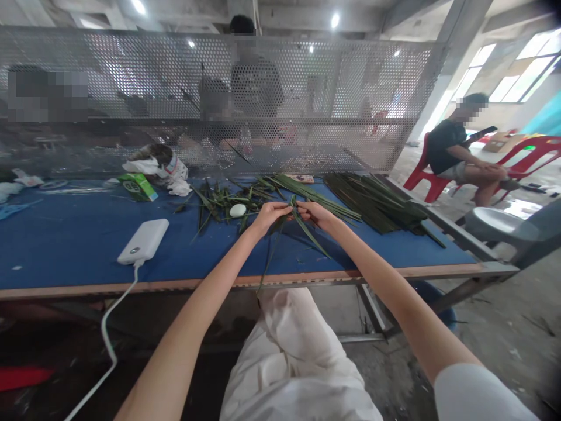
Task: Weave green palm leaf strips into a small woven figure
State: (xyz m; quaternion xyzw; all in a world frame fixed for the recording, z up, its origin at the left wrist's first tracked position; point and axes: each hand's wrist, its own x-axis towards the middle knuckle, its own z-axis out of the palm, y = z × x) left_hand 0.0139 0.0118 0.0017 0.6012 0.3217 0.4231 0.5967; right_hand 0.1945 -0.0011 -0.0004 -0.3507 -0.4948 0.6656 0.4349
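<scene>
My left hand [268, 214] and my right hand [316, 214] meet above the blue table [65, 240], both pinched on long green leaf strips [302, 225]. One strip hangs from my left hand down past the table's front edge; another slants right from my right hand. Loose green leaf pieces [223, 202] lie just beyond my hands, with a white oval object [237, 210] among them. A pile of long dark green leaves [377, 202] lies at the right of the table.
A white power bank [144, 241] with a cable lies at left. A green carton [139, 186] and crumpled wrappings [164, 166] sit behind. A perforated metal screen [350, 88] backs the table, people behind it. A person sits on a red chair [427, 181] at right.
</scene>
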